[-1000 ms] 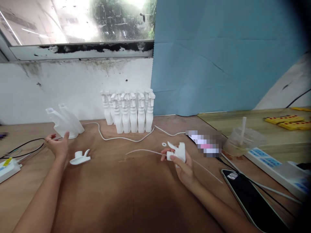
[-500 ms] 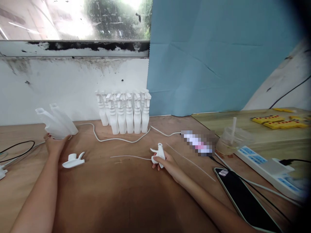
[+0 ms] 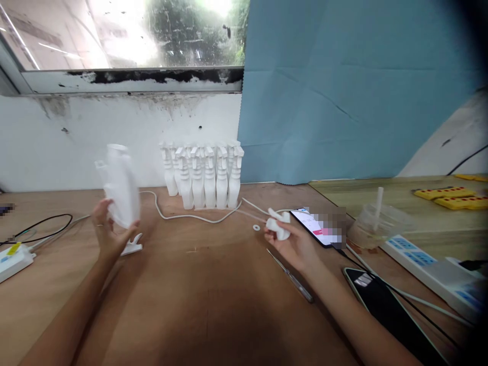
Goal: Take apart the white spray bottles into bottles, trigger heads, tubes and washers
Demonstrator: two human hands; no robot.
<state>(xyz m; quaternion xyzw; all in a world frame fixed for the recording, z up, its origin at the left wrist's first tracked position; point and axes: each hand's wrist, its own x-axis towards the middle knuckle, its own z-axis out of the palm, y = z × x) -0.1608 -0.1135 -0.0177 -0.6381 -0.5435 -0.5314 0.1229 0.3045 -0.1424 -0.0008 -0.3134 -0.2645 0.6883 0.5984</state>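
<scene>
My left hand (image 3: 109, 229) is closed around the lower part of a white spray bottle (image 3: 125, 190), raised above the table and blurred. Another white bottle neck (image 3: 100, 166) shows just behind it; whether my hand touches that one I cannot tell. Below my left wrist lies a white trigger spray head (image 3: 132, 247), partly covered. In my right hand (image 3: 293, 244) is a second trigger sprayer (image 3: 280, 226), its thin tube reaching toward the upper left. Near those fingers are a small white ring (image 3: 256, 227) and a slim pointed tool with a clear handle (image 3: 295, 282).
Several white spray bottles (image 3: 209, 183) with heads on stand by the wall. A white cable (image 3: 190, 217) runs across the table. To the right are a lit phone (image 3: 314, 223), a dark phone (image 3: 385, 315), a plastic cup (image 3: 368, 229) and a power strip (image 3: 412, 254).
My left hand has lifted a bottle up and to the right, turning it more upright. My right hand has moved right and away from me, tilting the sprayer. The ring and tool now show.
</scene>
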